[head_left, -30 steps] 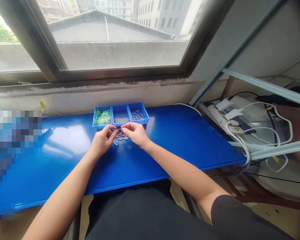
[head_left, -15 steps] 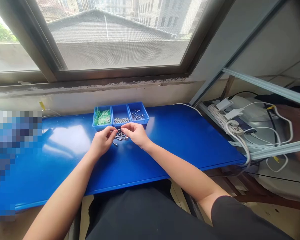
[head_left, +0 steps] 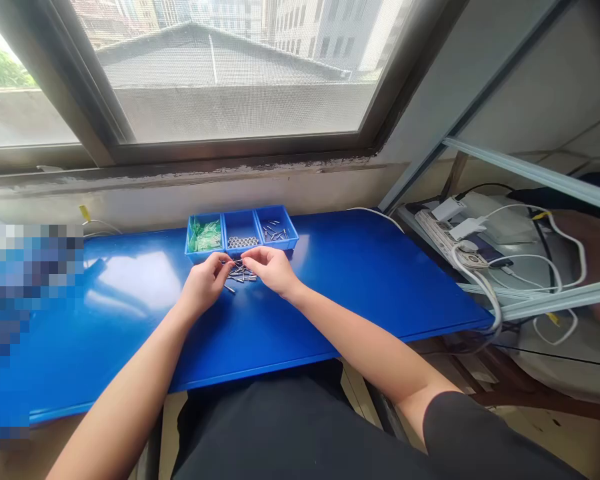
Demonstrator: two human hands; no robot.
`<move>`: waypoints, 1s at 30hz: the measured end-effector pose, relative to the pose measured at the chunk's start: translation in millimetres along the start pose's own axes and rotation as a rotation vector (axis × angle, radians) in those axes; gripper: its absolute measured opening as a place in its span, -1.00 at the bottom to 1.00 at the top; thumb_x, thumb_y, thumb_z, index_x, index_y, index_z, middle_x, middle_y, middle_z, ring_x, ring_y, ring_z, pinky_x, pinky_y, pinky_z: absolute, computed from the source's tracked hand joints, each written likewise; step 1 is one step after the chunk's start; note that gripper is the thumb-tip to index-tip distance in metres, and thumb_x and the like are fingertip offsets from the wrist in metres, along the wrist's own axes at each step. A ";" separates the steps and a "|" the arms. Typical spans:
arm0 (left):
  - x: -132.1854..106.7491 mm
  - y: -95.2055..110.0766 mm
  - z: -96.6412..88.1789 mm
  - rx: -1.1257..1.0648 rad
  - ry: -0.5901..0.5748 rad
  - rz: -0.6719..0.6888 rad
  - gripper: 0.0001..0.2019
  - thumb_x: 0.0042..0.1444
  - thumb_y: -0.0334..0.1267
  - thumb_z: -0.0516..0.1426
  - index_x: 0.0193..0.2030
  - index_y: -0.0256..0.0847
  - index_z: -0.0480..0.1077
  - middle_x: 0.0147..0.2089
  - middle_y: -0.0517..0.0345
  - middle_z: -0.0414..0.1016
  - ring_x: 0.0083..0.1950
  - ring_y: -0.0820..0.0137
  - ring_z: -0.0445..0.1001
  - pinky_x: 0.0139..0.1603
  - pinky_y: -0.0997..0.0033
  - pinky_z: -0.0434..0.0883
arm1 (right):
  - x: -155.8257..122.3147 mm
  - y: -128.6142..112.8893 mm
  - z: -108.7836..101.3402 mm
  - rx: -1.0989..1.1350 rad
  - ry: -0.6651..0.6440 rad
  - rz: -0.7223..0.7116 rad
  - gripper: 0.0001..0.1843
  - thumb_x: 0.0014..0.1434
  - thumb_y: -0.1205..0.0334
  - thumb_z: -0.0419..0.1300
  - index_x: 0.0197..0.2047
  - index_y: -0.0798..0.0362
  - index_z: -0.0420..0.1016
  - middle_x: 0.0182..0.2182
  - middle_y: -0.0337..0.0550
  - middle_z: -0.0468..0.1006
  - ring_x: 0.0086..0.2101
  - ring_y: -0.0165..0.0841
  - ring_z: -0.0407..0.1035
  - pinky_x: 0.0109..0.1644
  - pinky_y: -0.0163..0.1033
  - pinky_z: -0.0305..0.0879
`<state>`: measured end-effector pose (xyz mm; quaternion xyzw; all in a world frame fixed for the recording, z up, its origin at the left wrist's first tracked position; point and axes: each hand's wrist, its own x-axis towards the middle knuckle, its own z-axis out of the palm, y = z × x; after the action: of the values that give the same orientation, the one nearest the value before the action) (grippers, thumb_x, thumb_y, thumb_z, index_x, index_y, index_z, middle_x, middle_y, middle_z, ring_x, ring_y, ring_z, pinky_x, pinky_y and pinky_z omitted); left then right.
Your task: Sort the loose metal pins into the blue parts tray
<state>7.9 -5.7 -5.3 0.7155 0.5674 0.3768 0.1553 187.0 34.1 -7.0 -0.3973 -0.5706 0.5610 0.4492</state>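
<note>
Left hand (head_left: 203, 283): fingertips pinching a tiny silver metal pin (head_left: 236, 261).
Right hand (head_left: 273, 268): pinching its other end.
Underneath: loose pin pile (head_left: 241, 273), glossy blue bench (head_left: 355, 280).
Demands: steady fingertips.

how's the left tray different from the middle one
The left tray is heaped with green pieces; the middle tray holds silvery parts in a thin row near its front, with its back floor bare. The left tray ends the row; the middle tray has a neighbour on each side. Both are blue, open and alike in size.
</note>
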 end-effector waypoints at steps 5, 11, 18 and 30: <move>0.2 -2.3 -0.2 0.022 0.001 0.028 -0.77 0.30 -0.12 0.03 -0.25 -0.20 0.39 -0.50 0.27 0.38 -0.53 0.51 0.27 -0.44 0.51 0.24 | -1.0 -0.6 1.1 0.001 -0.002 0.012 -0.74 -0.02 0.13 0.34 -0.29 0.13 0.56 -0.41 -0.17 0.59 -0.41 -0.44 0.42 -0.27 -0.29 0.37; -1.3 -0.7 0.1 -0.031 0.014 0.030 -0.79 0.26 -0.11 0.08 -0.16 -0.19 0.42 -0.56 0.34 0.29 -0.57 0.53 0.21 -0.47 0.53 0.23 | 0.0 -1.0 1.4 0.050 0.010 0.021 -0.75 -0.02 0.15 0.34 -0.29 0.14 0.56 -0.40 -0.16 0.59 -0.41 -0.44 0.43 -0.25 -0.28 0.39; -1.0 -0.5 0.0 -0.029 0.010 0.017 -0.81 0.25 -0.12 0.09 -0.19 -0.19 0.43 -0.57 0.35 0.27 -0.57 0.54 0.18 -0.47 0.54 0.22 | 0.6 1.1 1.1 0.037 -0.006 0.007 -0.75 -0.02 0.14 0.34 -0.29 0.13 0.56 -0.40 -0.17 0.58 -0.41 -0.44 0.43 -0.25 -0.28 0.38; -1.5 2.6 -0.1 -0.048 0.015 0.021 -0.80 0.24 -0.12 0.11 -0.11 -0.17 0.42 -0.57 0.36 0.25 -0.58 0.53 0.20 -0.47 0.53 0.24 | 0.7 1.6 0.5 0.027 -0.001 0.008 -0.73 -0.01 0.12 0.34 -0.28 0.12 0.56 -0.37 -0.15 0.60 -0.40 -0.43 0.43 -0.25 -0.28 0.40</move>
<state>9.5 -7.9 -4.1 0.7145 0.5519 0.3974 0.1644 186.2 34.7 -8.5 -0.3934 -0.5613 0.5708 0.4521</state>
